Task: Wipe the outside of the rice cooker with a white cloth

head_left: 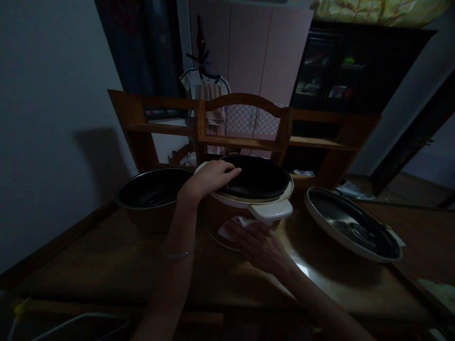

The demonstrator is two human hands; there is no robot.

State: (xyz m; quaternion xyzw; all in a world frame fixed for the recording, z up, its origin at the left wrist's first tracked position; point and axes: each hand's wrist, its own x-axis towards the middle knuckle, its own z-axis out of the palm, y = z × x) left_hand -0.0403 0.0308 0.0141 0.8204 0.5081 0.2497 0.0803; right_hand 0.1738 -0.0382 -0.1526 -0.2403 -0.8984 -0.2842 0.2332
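Observation:
An electric cooker (227, 208) with a white rim, a white side handle (272, 210) and a dark inside stands on the wooden desk (220, 279). My left hand (215, 176) is bent over its left rim, fingers curled inward and gripping it. Below the handle, my right hand (258, 241) presses a whitish cloth (227, 230) flat against the cooker's outer wall. To the left is a dark inner pot (152, 189), its mouth facing up. A round cooker lid (351, 225) lies at the right with its dark inner side showing.
A wooden shelf rack (245, 98) rises along the desk's far edge. Behind it are a coat stand (201, 40) with clothes, pale cupboards (249, 52) and a dark cabinet (334, 71). White hangers (85, 316) show at the lower left. The room is dim.

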